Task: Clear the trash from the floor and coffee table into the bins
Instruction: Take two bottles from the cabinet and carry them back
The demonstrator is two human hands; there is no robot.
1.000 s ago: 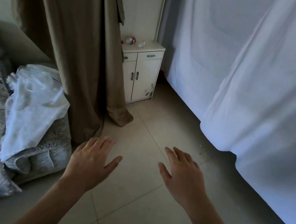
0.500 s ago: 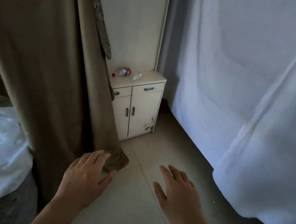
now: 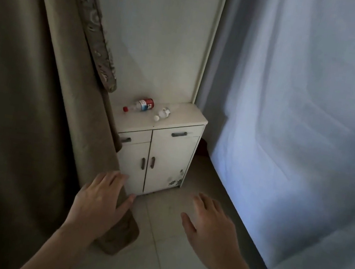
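Note:
Two empty plastic bottles lie on their sides on top of a small white cabinet (image 3: 193, 119). One is a red-capped bottle (image 3: 139, 105) with a red, white and blue label, the other a clear white-capped bottle (image 3: 163, 113) just to its right. My left hand (image 3: 101, 203) hovers palm down in front of the cabinet's lower left corner, fingers spread, holding nothing. My right hand (image 3: 208, 226) hovers over the floor tiles to the right, also spread and empty. Both hands are well below the bottles. No bin is in view.
A heavy brown curtain (image 3: 25, 111) hangs on the left, its hem pooled on the tiled floor (image 3: 153, 257) beside my left hand. White sheets (image 3: 299, 129) drape over something along the right side. The cabinet stands in the corner against a pale wall.
The view has closed in on the cabinet and tilted up; the sofa and white cloth at the left have left the frame. Both hands stay spread and empty in front of me.

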